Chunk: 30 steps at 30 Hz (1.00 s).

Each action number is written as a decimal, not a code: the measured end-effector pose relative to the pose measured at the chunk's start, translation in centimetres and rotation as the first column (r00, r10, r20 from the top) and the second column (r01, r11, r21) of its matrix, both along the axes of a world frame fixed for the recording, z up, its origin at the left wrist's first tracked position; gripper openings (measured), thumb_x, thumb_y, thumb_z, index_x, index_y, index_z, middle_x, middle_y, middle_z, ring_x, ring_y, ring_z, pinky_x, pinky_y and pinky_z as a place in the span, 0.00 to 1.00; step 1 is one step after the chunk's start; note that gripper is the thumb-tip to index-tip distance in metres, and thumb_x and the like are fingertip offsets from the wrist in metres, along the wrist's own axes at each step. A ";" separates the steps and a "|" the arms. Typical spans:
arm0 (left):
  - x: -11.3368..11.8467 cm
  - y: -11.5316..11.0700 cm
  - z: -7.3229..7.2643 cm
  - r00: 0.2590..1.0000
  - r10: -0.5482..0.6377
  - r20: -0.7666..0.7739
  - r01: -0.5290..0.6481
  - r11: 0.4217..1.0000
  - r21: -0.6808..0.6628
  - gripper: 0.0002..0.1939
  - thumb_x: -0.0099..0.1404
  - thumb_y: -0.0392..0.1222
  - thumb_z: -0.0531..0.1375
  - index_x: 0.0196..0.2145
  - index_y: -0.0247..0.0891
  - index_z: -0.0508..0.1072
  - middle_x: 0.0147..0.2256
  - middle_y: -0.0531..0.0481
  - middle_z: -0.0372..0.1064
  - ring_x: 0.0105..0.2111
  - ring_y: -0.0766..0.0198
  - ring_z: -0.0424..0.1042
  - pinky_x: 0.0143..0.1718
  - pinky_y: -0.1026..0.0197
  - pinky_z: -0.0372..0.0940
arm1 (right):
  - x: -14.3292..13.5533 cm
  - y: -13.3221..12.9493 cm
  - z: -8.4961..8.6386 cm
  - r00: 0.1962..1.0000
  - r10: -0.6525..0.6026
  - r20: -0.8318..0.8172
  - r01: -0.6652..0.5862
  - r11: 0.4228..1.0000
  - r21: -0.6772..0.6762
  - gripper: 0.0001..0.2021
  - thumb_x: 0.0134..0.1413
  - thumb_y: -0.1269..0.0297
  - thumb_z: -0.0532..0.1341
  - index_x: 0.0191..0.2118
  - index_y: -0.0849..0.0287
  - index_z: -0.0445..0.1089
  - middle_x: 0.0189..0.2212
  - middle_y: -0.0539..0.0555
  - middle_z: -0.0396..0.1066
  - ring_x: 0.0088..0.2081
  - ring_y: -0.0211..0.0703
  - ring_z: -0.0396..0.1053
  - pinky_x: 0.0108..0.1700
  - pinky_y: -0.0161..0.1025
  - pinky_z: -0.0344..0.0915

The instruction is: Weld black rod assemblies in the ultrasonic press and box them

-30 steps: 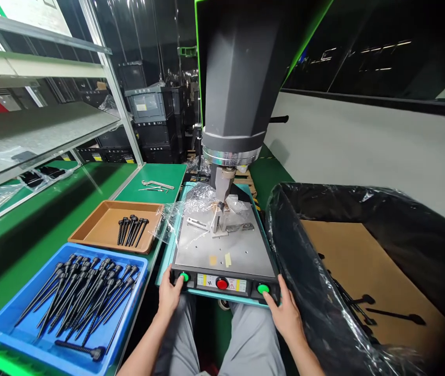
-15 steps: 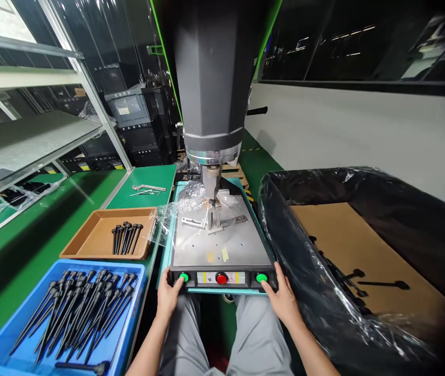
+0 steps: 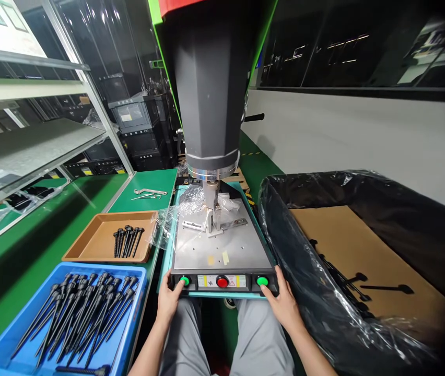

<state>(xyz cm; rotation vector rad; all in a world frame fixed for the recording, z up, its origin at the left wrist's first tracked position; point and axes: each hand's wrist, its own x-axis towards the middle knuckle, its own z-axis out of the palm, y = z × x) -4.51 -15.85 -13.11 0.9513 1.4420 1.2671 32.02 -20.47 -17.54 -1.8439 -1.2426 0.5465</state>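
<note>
My left hand (image 3: 168, 300) grips the left end of the black control panel (image 3: 249, 290), its thumb at the left green button (image 3: 184, 281). At the other end, my right hand (image 3: 283, 303) has its fingers along the corner and its thumb just below the right green button (image 3: 262, 281). Between them sits a red button (image 3: 222, 282). Above the metal plate (image 3: 202, 254) hangs the dark machine head (image 3: 211, 104), its narrow metal tool (image 3: 210, 194) reaching down to a small clamped fixture (image 3: 214, 223). Whether a part sits in the fixture, I cannot tell.
To the left, a blue tray (image 3: 63, 269) carries many black rod-like parts with thick heads; a brown tray (image 3: 89, 240) has several more. A wrench (image 3: 150, 191) lies behind. At right stands a black-lined bin (image 3: 281, 209) with cardboard (image 3: 332, 230) and black parts inside.
My right thumb has shifted off the face of the green button to its lower edge. My left hand stays in place. The machine head appears lower, though the camera view has also shifted slightly.
</note>
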 end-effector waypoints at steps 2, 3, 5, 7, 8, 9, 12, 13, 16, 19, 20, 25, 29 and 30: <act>-0.2 0.3 0.4 1.000 0.011 -0.012 -0.010 0.999 0.043 0.30 0.50 0.48 0.71 0.49 0.37 0.71 0.49 0.40 0.72 0.52 0.50 0.70 0.57 0.52 0.59 | 0.1 0.0 0.0 1.000 -0.001 -0.001 0.001 1.000 0.000 0.42 0.54 0.42 0.55 0.70 0.54 0.42 0.62 0.65 0.54 0.63 0.63 0.54 0.58 0.56 0.58; -0.3 0.6 0.7 0.999 0.019 -0.025 -0.018 0.998 0.054 0.28 0.50 0.48 0.71 0.47 0.36 0.72 0.47 0.40 0.73 0.51 0.50 0.71 0.57 0.51 0.60 | 0.1 0.0 0.0 1.000 -0.002 -0.001 0.002 1.000 0.000 0.42 0.54 0.42 0.55 0.69 0.54 0.42 0.62 0.65 0.54 0.63 0.63 0.54 0.58 0.56 0.58; -0.5 1.1 1.6 0.996 0.070 -0.051 -0.067 0.996 0.051 0.25 0.50 0.46 0.71 0.45 0.35 0.74 0.46 0.40 0.73 0.51 0.49 0.70 0.57 0.50 0.60 | 0.1 0.0 0.1 1.000 -0.002 -0.004 0.002 1.000 0.004 0.42 0.54 0.42 0.55 0.69 0.55 0.43 0.62 0.65 0.55 0.63 0.63 0.54 0.59 0.55 0.58; -0.2 1.7 2.8 0.987 0.151 -0.062 -0.146 0.986 0.078 0.24 0.50 0.44 0.71 0.45 0.36 0.75 0.49 0.40 0.72 0.54 0.49 0.68 0.59 0.51 0.59 | 0.2 0.0 0.3 1.000 0.007 -0.017 -0.007 1.000 0.008 0.42 0.54 0.42 0.55 0.69 0.54 0.44 0.63 0.64 0.54 0.63 0.61 0.54 0.59 0.55 0.58; 0.2 2.1 3.4 0.980 0.190 -0.051 -0.185 0.978 0.095 0.24 0.51 0.42 0.71 0.46 0.37 0.75 0.50 0.40 0.71 0.55 0.50 0.67 0.60 0.52 0.58 | 0.2 0.0 0.3 1.000 0.014 -0.026 -0.014 1.000 0.009 0.41 0.54 0.42 0.55 0.69 0.54 0.44 0.63 0.63 0.54 0.63 0.60 0.54 0.60 0.54 0.57; 0.7 2.4 4.0 0.976 0.217 -0.023 -0.213 0.971 0.107 0.24 0.51 0.41 0.71 0.47 0.38 0.74 0.51 0.41 0.70 0.55 0.51 0.67 0.60 0.53 0.58 | 0.3 0.0 0.4 0.999 0.022 -0.035 -0.022 1.000 0.011 0.41 0.54 0.42 0.55 0.69 0.54 0.44 0.64 0.63 0.53 0.64 0.59 0.53 0.60 0.54 0.56; 3.2 3.1 5.4 0.946 0.240 0.217 -0.259 0.964 0.063 0.21 0.56 0.36 0.68 0.48 0.38 0.72 0.51 0.42 0.70 0.53 0.55 0.70 0.58 0.55 0.62 | 0.3 0.0 0.5 0.997 0.036 -0.063 -0.035 0.999 0.018 0.41 0.55 0.42 0.54 0.69 0.55 0.44 0.65 0.62 0.51 0.65 0.57 0.50 0.63 0.53 0.52; 4.2 3.3 5.8 0.911 0.243 0.332 -0.261 0.965 0.012 0.19 0.58 0.35 0.67 0.48 0.38 0.71 0.51 0.41 0.70 0.52 0.56 0.71 0.56 0.55 0.64 | 0.3 0.0 0.4 0.997 0.035 -0.070 -0.034 0.999 0.021 0.41 0.55 0.42 0.54 0.69 0.56 0.44 0.65 0.62 0.50 0.65 0.56 0.49 0.63 0.53 0.51; 6.9 3.8 6.9 0.758 0.255 0.601 -0.215 0.967 -0.138 0.13 0.61 0.33 0.64 0.44 0.37 0.69 0.48 0.39 0.71 0.47 0.57 0.74 0.49 0.57 0.70 | 0.4 0.0 0.3 0.996 0.030 -0.089 -0.028 0.999 0.027 0.41 0.54 0.42 0.55 0.69 0.55 0.45 0.66 0.61 0.49 0.66 0.56 0.48 0.64 0.53 0.50; 8.5 4.1 8.2 0.653 0.279 0.704 -0.183 0.960 -0.211 0.09 0.64 0.33 0.61 0.43 0.36 0.69 0.44 0.39 0.72 0.44 0.59 0.76 0.44 0.61 0.73 | 0.5 -0.1 0.2 0.993 0.038 -0.109 -0.034 0.999 0.037 0.41 0.54 0.43 0.56 0.69 0.53 0.44 0.66 0.60 0.49 0.66 0.55 0.47 0.64 0.53 0.50; 8.8 4.3 8.7 0.614 0.297 0.732 -0.171 0.954 -0.245 0.10 0.65 0.34 0.60 0.45 0.35 0.69 0.43 0.39 0.72 0.43 0.59 0.76 0.42 0.63 0.74 | 0.5 -0.1 0.1 0.992 0.043 -0.116 -0.038 0.998 0.041 0.41 0.54 0.43 0.56 0.69 0.54 0.45 0.66 0.60 0.49 0.66 0.54 0.47 0.64 0.53 0.50; 9.8 4.3 9.7 0.418 0.224 0.880 0.116 0.948 -0.296 0.17 0.70 0.43 0.55 0.52 0.29 0.66 0.45 0.35 0.71 0.31 0.66 0.75 0.25 0.69 0.72 | 0.7 0.1 -0.3 0.982 0.034 -0.185 -0.020 0.997 0.077 0.41 0.50 0.44 0.59 0.67 0.53 0.49 0.65 0.59 0.53 0.65 0.54 0.50 0.63 0.51 0.52; 10.7 4.0 9.2 0.591 -0.119 0.798 0.253 0.966 -0.043 0.19 0.63 0.43 0.64 0.50 0.36 0.71 0.53 0.39 0.69 0.29 0.71 0.72 0.23 0.72 0.65 | 1.4 0.5 0.4 0.945 -0.037 -0.325 0.072 0.993 0.095 0.37 0.47 0.42 0.60 0.61 0.57 0.61 0.58 0.62 0.64 0.58 0.58 0.63 0.58 0.51 0.62; 10.9 4.0 9.2 0.671 -0.177 0.720 0.264 0.964 -0.009 0.21 0.59 0.42 0.67 0.50 0.37 0.72 0.54 0.40 0.69 0.32 0.70 0.72 0.26 0.71 0.66 | 1.5 0.6 0.9 0.939 -0.092 -0.332 0.135 0.985 0.107 0.36 0.47 0.42 0.59 0.58 0.60 0.65 0.55 0.64 0.67 0.55 0.59 0.66 0.56 0.52 0.64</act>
